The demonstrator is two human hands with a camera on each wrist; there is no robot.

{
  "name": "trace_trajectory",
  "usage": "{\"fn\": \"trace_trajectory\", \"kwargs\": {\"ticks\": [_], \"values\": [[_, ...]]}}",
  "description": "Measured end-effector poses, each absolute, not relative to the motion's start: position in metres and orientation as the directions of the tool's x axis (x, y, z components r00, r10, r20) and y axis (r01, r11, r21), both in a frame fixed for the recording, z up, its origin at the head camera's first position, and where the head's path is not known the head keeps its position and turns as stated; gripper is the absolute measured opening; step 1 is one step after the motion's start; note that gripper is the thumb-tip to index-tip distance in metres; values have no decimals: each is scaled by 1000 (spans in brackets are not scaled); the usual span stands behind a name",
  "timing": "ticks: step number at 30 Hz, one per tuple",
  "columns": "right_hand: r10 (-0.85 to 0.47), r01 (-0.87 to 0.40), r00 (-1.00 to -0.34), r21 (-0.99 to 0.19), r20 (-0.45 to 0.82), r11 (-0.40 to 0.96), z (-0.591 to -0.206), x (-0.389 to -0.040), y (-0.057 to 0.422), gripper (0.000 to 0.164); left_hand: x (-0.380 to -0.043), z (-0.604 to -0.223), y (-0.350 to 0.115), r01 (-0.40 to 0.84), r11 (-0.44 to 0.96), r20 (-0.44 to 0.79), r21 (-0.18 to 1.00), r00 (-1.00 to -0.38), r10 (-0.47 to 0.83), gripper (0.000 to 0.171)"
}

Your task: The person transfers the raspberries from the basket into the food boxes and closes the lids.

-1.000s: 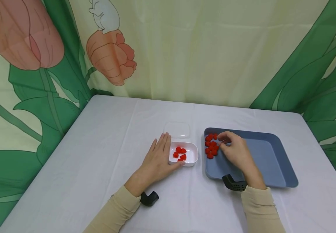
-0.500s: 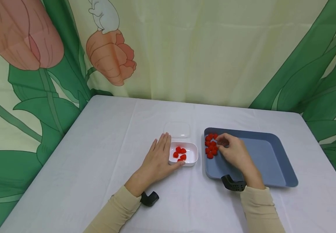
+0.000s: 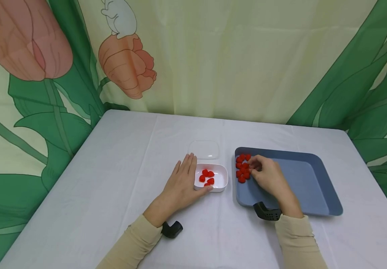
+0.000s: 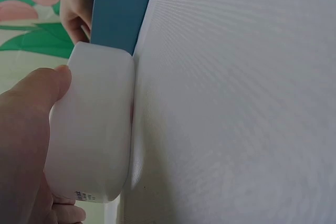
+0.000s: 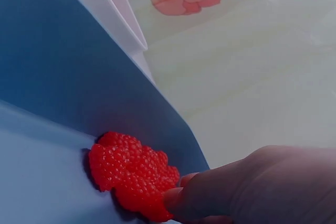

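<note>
My left hand (image 3: 179, 186) holds a small white plastic box (image 4: 94, 124), with the thumb on its near wall and the fingers along its left side. Several red raspberries (image 3: 211, 181) lie inside that box. Over the left end of a blue-grey tray (image 3: 300, 179), my right hand (image 3: 268, 175) has its thumb and fingertips down among a cluster of raspberries (image 5: 139, 171). In the right wrist view the thumb and a finger pinch the raspberry at the edge of the cluster, partly covering it.
Behind the white box lies a clear plastic lid (image 3: 204, 149). The tray's raised rim stands just right of the box. A white cloth (image 3: 112, 164) covers the table, and a printed curtain (image 3: 213, 59) hangs at its far edge.
My right hand has shifted slightly left and down, its fingertips coming closer against the raspberries. The left hand and the box have stayed in place.
</note>
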State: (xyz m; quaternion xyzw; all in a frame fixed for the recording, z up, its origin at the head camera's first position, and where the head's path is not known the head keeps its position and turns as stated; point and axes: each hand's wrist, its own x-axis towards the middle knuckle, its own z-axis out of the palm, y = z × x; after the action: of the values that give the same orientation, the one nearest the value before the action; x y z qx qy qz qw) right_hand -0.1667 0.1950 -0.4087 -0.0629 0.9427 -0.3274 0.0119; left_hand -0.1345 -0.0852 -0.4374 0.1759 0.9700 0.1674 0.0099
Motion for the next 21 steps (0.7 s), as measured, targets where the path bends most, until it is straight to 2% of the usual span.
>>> {"fn": "trace_trajectory", "kwargs": {"ticks": [21], "values": [[-117,-114,-992,-612,36,782,-406,-166,194,17,-134,-436,-87,345,880,48,327,-936,349,103]]}}
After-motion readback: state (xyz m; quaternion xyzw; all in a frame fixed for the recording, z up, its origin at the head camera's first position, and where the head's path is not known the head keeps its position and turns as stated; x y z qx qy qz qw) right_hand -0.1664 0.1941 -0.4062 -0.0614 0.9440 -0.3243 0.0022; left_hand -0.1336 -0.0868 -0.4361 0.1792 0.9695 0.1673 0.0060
